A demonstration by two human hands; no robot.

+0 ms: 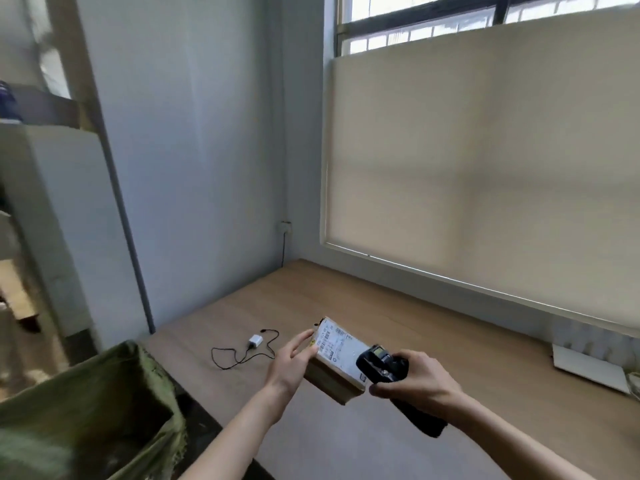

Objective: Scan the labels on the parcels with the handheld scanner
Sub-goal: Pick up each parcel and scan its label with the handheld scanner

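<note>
A small brown cardboard parcel point(332, 375) with a white printed label point(337, 344) on top is held above the wooden table point(398, 306). My left hand point(292, 362) grips its left side, fingers along the label's edge. My right hand point(415, 382) holds a black handheld scanner point(382, 367), whose head is over the parcel's right end and points at the label. The scanner's handle sticks out below my right wrist.
A white charger plug with a black cable point(254, 342) lies on the table to the left of the parcel. A large green woven sack point(86, 403) stands open at lower left. A white flat item point(588, 365) lies at the table's right edge under the blind-covered window.
</note>
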